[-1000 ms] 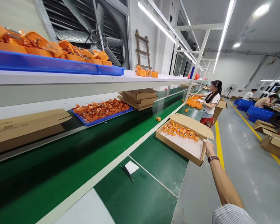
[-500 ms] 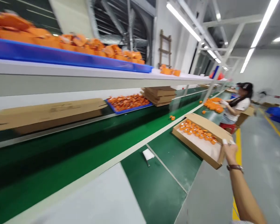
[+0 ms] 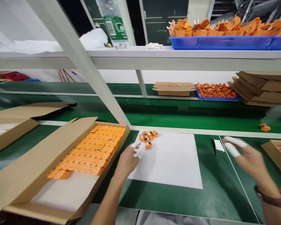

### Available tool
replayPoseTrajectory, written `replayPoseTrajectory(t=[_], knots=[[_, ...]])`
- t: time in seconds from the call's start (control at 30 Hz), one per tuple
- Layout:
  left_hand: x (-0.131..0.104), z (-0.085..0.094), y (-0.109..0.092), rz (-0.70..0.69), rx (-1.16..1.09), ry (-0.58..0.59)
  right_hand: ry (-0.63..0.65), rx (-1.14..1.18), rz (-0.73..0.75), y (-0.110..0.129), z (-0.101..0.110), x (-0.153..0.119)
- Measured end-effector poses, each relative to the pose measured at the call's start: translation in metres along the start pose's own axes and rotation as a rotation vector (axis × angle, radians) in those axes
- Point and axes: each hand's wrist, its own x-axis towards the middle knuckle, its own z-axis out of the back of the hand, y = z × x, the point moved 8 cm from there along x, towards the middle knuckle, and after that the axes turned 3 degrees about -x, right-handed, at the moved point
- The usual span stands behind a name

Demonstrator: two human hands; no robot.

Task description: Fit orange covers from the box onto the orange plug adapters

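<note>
My left hand (image 3: 129,157) reaches over the left edge of a white sheet (image 3: 170,159), its fingertips beside a small cluster of orange pieces (image 3: 148,145). What those fingers hold, if anything, is too small to make out. My right hand (image 3: 245,156), with white finger covers, hovers over the green bench with fingers apart and holds nothing. Close to its left lie black tweezers (image 3: 214,146) and a small white pad (image 3: 219,145). An open cardboard box (image 3: 124,137) with rows of orange pieces (image 3: 93,150) stands left of my left hand.
Another box (image 3: 273,156) is at the right edge, and one (image 3: 25,131) at the far left. An orange piece (image 3: 265,127) lies on the green belt (image 3: 178,120). Behind are stacked cartons (image 3: 264,87) and a shelf (image 3: 154,62) with a blue tray (image 3: 229,43) and a bottle (image 3: 114,26).
The view has swung left to the white sheet. My right hand has let go of the box at the right. My left hand has come into view.
</note>
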Motion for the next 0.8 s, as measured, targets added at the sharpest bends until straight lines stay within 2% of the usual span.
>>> replayPoseTrajectory(t=[0.1, 0.17, 0.23, 0.33, 0.47, 0.6, 0.7, 0.8], knots=[[0.002, -0.026, -0.003, -0.03, 0.049, 0.039, 0.393, 0.184, 0.24, 0.079, -0.104, 0.013], [0.007, -0.036, -0.01, -0.073, 0.051, 0.029, 0.564, 0.296, 0.358, 0.12, -0.156, 0.006], [0.013, -0.041, -0.017, -0.11, 0.059, 0.013, 0.675, 0.353, 0.416, 0.145, -0.195, -0.005], [0.017, -0.046, -0.024, -0.156, 0.072, -0.015, 0.74, 0.422, 0.448, 0.164, -0.232, -0.019], [0.01, -0.056, -0.038, -0.234, 0.059, -0.005, 0.72, 0.536, 0.412, 0.17, -0.246, -0.028], [0.003, -0.072, -0.066, -0.332, -0.045, 0.085, 0.569, 0.639, 0.393, 0.166, -0.232, -0.023], [0.005, -0.08, -0.085, -0.343, -0.272, 0.146, 0.464, 0.706, 0.379, 0.155, -0.218, -0.017], [0.009, -0.096, -0.092, -0.226, -0.65, 0.304, 0.431, 0.777, 0.264, 0.134, -0.212, -0.013]])
